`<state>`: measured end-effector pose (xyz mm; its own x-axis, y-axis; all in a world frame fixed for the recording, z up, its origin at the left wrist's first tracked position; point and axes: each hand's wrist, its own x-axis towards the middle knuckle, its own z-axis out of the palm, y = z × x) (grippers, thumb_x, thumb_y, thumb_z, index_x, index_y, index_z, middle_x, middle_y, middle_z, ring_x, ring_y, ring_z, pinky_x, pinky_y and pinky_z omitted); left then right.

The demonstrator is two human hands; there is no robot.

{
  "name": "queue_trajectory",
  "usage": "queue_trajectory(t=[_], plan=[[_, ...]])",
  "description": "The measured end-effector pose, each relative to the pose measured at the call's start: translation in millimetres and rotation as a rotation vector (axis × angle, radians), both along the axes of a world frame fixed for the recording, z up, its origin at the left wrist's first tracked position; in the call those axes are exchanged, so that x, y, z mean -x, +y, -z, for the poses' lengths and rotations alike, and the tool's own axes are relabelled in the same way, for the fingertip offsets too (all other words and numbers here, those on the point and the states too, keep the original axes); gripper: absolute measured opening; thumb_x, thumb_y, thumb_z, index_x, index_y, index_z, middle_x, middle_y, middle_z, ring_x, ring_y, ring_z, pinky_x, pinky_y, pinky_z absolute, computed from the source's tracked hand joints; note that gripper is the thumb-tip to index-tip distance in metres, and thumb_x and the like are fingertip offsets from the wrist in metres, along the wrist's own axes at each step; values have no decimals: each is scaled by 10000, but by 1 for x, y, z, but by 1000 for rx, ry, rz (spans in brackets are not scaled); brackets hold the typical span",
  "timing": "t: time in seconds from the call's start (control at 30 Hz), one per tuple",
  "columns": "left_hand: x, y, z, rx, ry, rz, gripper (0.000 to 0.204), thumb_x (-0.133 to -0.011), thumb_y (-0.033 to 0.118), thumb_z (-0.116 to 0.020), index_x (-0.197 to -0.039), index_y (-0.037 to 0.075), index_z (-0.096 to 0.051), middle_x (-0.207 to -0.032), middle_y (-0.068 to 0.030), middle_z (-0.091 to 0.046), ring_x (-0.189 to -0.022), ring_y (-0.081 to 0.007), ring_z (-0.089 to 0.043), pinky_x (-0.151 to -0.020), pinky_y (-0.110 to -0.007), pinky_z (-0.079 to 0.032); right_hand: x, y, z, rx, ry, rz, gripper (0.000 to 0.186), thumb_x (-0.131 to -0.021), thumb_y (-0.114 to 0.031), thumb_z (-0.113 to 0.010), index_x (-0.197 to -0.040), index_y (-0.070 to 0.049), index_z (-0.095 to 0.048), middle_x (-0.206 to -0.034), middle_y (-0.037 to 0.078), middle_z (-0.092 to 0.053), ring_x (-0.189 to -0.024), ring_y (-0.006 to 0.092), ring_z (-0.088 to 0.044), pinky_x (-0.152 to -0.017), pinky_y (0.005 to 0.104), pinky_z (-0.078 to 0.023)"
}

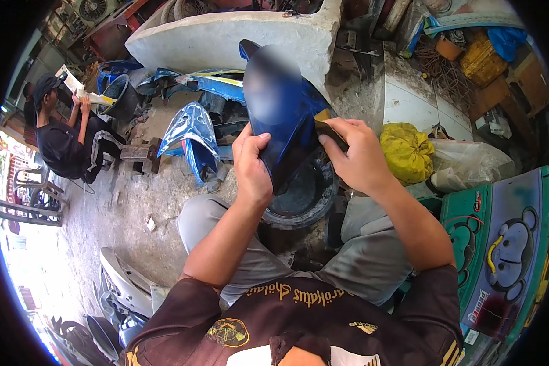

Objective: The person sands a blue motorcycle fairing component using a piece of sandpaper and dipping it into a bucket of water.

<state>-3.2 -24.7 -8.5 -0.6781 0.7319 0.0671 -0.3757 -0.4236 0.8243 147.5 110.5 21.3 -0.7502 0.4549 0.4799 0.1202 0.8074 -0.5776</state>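
Note:
A glossy dark-blue motorcycle body panel (287,137) is held up in front of me, its upper part smeared by a blur. My left hand (253,161) grips the panel's lower left edge, thumb on the face and fingers behind. On the other side, my right hand (357,152) is closed on a small folded piece of sandpaper (323,115), tan on one face and dark on the other, which touches the panel's right edge. Below the panel sits a round dark basin (308,213) between my legs, partly hidden by the panel and my hands.
Scuffed blue-and-white body panels (189,131) lie left of the basin, before a pale concrete block (238,38). At far left a seated person (61,134) handles a white-and-yellow part. A yellow bag (405,152) and a green-and-grey plastic drawer unit (509,213) stand at my right.

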Motion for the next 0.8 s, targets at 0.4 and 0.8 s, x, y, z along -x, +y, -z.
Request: queue_trajectory(t=[0.4,0.8], plan=[[3,-2,2,-8,17,59,521,-915,191,-442,-1377,-38,-515,-1260,-204,-657,-1140,-308,-676,-1036,-419,-529,-4,-3,-8,83,-94,12,260,-890,-70,-717,-1145,-16,-713,-993,201,-731,-1076,350,-651,-961,438,-505],[-5,2,-9,-35,-44,-16,443,-890,161,-454,-1211,-85,-636,-1127,-165,-717,-1004,-220,-685,-956,-331,-515,-3,-1,-3,65,-60,-9,252,-868,-60,-698,-1119,-64,-687,-844,169,-704,-814,361,-671,-935,443,-484]])
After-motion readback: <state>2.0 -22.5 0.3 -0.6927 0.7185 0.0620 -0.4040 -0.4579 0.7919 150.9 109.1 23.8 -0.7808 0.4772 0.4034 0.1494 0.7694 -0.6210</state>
